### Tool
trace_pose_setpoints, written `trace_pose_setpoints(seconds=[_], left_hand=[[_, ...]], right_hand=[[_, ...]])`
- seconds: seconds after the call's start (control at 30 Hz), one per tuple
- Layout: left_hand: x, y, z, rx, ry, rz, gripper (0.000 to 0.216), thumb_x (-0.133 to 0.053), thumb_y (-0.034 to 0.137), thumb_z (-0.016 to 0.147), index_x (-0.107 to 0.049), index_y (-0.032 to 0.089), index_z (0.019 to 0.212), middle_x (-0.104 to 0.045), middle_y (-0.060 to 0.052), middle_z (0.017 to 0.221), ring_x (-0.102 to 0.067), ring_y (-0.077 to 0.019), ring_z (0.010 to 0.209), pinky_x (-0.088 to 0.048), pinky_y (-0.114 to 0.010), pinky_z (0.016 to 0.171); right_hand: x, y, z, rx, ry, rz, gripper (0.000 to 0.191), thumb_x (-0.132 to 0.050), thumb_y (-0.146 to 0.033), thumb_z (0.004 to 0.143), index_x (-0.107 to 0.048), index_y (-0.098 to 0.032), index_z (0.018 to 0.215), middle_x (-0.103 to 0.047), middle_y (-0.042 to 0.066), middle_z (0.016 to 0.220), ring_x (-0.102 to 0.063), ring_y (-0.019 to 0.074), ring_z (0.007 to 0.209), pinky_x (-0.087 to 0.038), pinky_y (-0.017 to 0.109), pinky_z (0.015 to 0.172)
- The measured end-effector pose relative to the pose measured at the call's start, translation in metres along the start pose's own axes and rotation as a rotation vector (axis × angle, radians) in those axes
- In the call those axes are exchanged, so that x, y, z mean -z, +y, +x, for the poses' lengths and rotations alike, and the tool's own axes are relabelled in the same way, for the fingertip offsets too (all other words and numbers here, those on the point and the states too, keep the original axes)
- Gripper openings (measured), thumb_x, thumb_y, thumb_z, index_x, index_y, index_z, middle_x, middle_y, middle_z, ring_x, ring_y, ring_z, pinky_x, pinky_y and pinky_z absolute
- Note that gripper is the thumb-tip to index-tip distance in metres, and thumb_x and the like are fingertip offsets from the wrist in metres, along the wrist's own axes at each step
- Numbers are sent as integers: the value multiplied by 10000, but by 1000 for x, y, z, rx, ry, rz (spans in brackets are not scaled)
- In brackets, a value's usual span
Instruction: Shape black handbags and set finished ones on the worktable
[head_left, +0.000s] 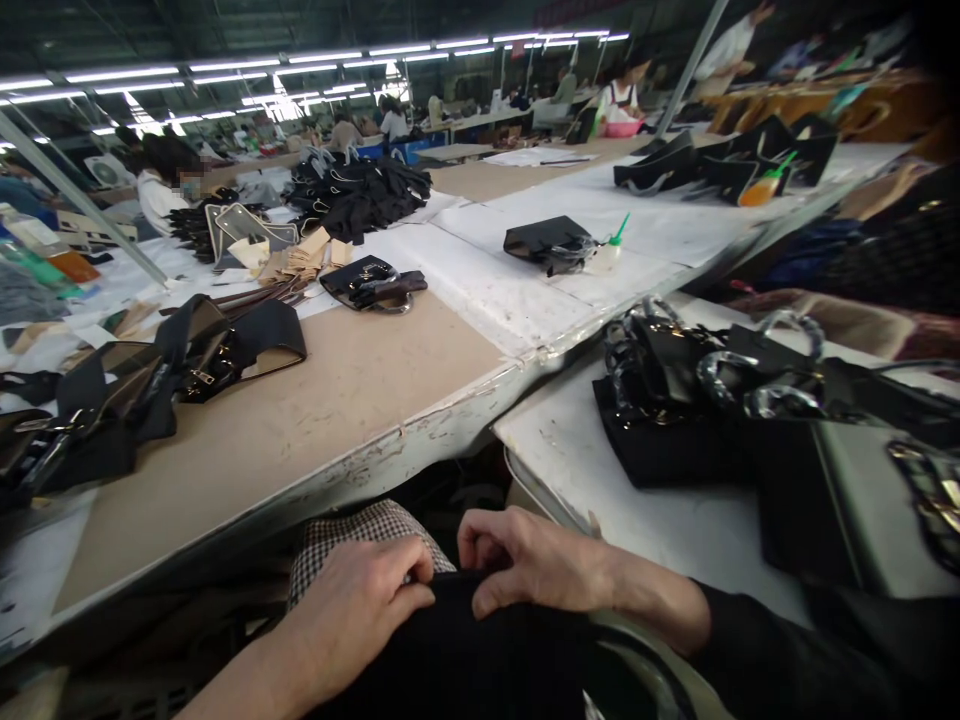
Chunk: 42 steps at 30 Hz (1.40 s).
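Observation:
A black handbag lies in my lap, its near part dark and its details hard to make out. At its top edge, my left hand is closed, pinching the edge between thumb and fingers. On the same edge, a short way to the right, my right hand is closed with thumb and curled fingers on the material. Checked cloth shows behind my hands over my knee.
Several black handbags with wrapped handles crowd the right table. Black bag parts and a small black bag lie on the left table. Farther off stand a white bottle with a green nozzle and an orange glue bottle.

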<state>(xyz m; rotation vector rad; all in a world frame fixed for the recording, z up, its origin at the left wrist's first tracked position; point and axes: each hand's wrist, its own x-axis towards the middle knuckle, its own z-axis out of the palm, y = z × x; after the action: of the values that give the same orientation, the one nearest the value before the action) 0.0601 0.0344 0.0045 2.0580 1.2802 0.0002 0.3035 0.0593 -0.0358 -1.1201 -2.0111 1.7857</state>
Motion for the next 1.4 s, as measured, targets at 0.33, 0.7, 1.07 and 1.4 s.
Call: trace_pose_setpoints(seconds=[0.33, 0.7, 1.07, 1.4], left_hand=[[0, 1, -8, 95, 29, -142, 86, -687, 257, 850, -634, 236, 786, -647, 84, 717, -579, -128, 710, -349, -230, 659], [4, 13, -27, 91, 81, -192, 87, -655, 220, 829, -627, 216, 747, -591, 84, 649, -526, -110, 644, -326, -222, 611], [4, 18, -39, 77, 124, -182, 106, -687, 233, 818, -611, 216, 747, -550, 90, 626, -484, -102, 616, -310, -218, 590], [-1, 20, -43, 55, 137, -177, 122, -692, 222, 811, -595, 213, 737, -537, 94, 617, -473, -99, 619, -300, -217, 594]], right_hand=[[-45, 11, -23, 247, 412, -397, 54, -630, -245, 956, -674, -215, 951, -717, 28, 919, -670, 183, 827, -477, 269, 735], [-54, -2, -24, 320, 445, -486, 76, -638, -151, 928, -680, -204, 962, -716, 14, 908, -675, 171, 826, -481, 267, 737], [-49, -35, -21, 292, 317, -537, 62, -684, -138, 853, -682, -178, 899, -690, 9, 876, -649, 157, 789, -456, 253, 694], [-56, -33, -19, 300, 317, -569, 87, -672, -92, 811, -661, -167, 855, -677, 19, 833, -630, 161, 742, -445, 251, 654]])
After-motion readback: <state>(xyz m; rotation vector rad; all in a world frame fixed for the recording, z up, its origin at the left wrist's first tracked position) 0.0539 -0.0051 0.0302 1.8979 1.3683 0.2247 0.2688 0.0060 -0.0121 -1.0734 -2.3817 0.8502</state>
